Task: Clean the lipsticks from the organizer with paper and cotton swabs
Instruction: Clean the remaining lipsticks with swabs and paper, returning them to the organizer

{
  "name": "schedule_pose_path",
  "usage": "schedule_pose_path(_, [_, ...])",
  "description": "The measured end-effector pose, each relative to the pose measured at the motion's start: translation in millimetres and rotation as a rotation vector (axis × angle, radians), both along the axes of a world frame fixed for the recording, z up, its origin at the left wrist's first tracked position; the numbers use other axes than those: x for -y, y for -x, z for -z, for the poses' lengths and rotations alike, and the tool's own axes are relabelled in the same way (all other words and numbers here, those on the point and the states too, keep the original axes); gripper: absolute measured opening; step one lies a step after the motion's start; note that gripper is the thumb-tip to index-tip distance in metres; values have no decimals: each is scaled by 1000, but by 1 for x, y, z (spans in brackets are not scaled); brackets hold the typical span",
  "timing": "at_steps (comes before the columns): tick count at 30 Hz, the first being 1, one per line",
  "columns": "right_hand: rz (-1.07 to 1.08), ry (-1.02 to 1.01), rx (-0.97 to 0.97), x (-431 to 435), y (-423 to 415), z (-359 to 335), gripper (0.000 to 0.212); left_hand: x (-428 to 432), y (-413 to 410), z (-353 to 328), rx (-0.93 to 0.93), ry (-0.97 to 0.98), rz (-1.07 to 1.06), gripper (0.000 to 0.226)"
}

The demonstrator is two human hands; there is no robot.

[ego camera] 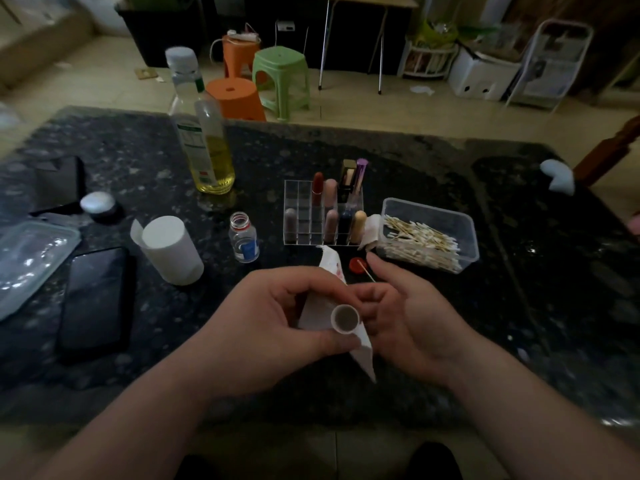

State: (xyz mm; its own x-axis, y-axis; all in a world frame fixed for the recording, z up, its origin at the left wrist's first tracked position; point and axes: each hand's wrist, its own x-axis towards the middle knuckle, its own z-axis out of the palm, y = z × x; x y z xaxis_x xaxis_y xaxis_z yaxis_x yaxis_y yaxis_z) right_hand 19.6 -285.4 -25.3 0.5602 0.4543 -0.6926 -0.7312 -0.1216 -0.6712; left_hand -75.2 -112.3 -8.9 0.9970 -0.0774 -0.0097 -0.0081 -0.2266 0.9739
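A dark speckled stone table point(450, 341) is being looked down on, with tiled floor and an orange stool point(235, 98) and a green stool point(280, 77) beyond it at 12 o'clock; the lighting is dim.

A white tube point(344, 318), open end up, probably a lipstick cap or case, is being gripped by the left hand point(273, 320), thumb and curled fingers round it; a sheet of paper point(362, 355) is being held against the tube in the same grip; red smears are showing on the paper's far end. The right hand point(415, 317) is being held just beside the tube at 3 o'clock, fingers loosely bent and forefinger out; whether anything is being pinched by it cannot be told.

The clear organizer point(301, 216) is standing at 12 o'clock from the hands; several lipsticks point(330, 220) are being kept upright in it, and many compartments are bare. Cotton swabs point(419, 237) are lying in a plastic box point(429, 209) at 1 o'clock; a red cap point(356, 264) with one swab point(367, 273) resting on it is lying between the box and the hands. A paper roll point(169, 251) is standing at 10 o'clock, a small open bottle point(244, 237) at 11 o'clock.

Progress, as a judgement: one item is being wiped, so cleaning is under way; the lipsticks in the organizer are probably left to do, though cleaned and uncleaned ones cannot be told apart.
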Motion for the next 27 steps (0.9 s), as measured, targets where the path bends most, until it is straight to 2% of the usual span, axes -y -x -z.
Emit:
schedule_pose_path(2, [-49,-154,-125,5,13,-2,73,6,8,-3,25,26,10,29])
schedule_pose_path(5, [-11,-413,-269,14,30,-8,63,12,20,-5,55,26,27,28])
schedule_pose_path(7, [60,-488,-221,20,38,-12,53,16,26,-6,43,7,38,29])
schedule_pose_path(9, [135,-477,-88,27,42,-17,45,19,29,-6,-11,-27,38,30])
schedule_pose_path(12, [108,-409,154,33,46,-24,29,24,31,-8,-96,-86,30,32])
schedule_pose_path(14, [144,-298,297,34,49,-25,8,26,32,-10,-138,-113,17,32])
schedule_pose_path(15, [181,-227,395,34,50,-26,4,27,31,-11,-155,-118,6,30])
schedule_pose_path(17, [235,-21,664,37,49,-27,15,25,30,-12,-198,-119,-34,22])
schedule_pose_path(20, [224,185,1044,46,48,-35,11,18,27,-10,-242,-82,-91,15])
schedule_pose_path(22, [184,203,1222,51,51,-38,8,15,26,-8,-255,-34,-93,12])
schedule_pose_path(24, [139,137,1381,51,54,-37,11,14,25,-6,-243,-5,-83,9])
schedule_pose_path(27, [52,127,1603,50,54,-28,19,14,24,-5,-212,57,-67,19])
